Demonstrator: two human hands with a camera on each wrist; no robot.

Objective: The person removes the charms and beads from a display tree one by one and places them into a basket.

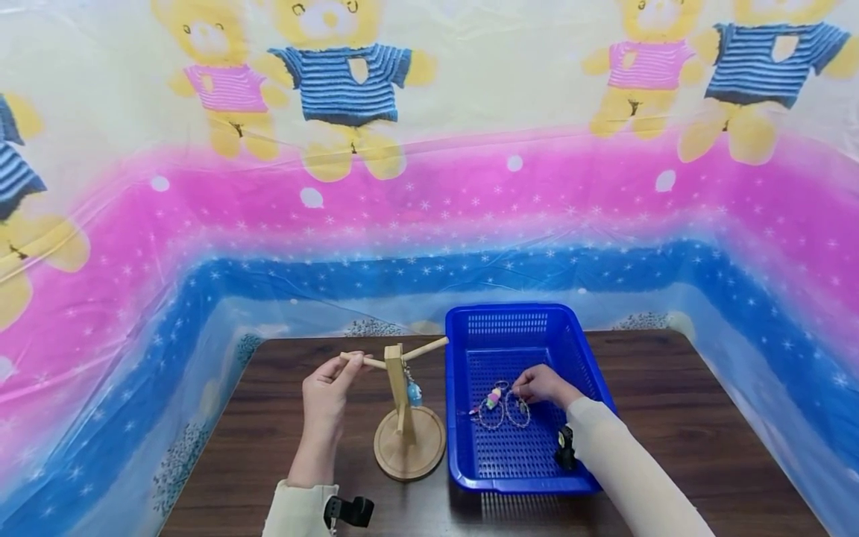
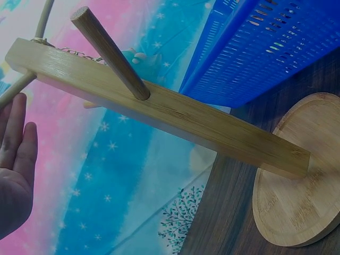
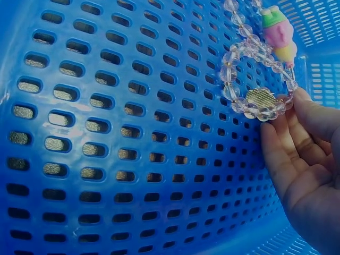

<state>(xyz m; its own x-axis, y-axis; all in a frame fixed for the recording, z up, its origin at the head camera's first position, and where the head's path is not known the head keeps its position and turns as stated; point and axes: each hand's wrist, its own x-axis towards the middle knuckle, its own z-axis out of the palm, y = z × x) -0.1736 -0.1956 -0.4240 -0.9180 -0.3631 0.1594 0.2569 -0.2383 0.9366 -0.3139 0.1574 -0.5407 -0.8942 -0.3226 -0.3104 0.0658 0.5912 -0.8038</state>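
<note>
Bracelet of clear round beads (image 3: 251, 110), pinched at its edge by the right hand (image 1: 540, 384) between thumb and fingers, is inside the blue slotted plastic basket (image 1: 453, 406), whose walls surround those fingers. Beside the left hand (image 1: 325, 395) is a pale wooden stand with a round base (image 1: 400, 391); the left thumb and fingers grip one straight wooden peg (image 1: 376, 364) near its tip. Just beyond the right fingers lie a second clear-beaded strand (image 3: 238, 21) and a pink, green and yellow charm (image 3: 279, 32). Right of the left fingers, a small blue charm (image 1: 414, 393) hangs by the post. The step in hand looks like taking up the bracelet while steadying the peg; the next move probably calls for a firm pinch and a lift clear of the neighbouring strand.
</note>
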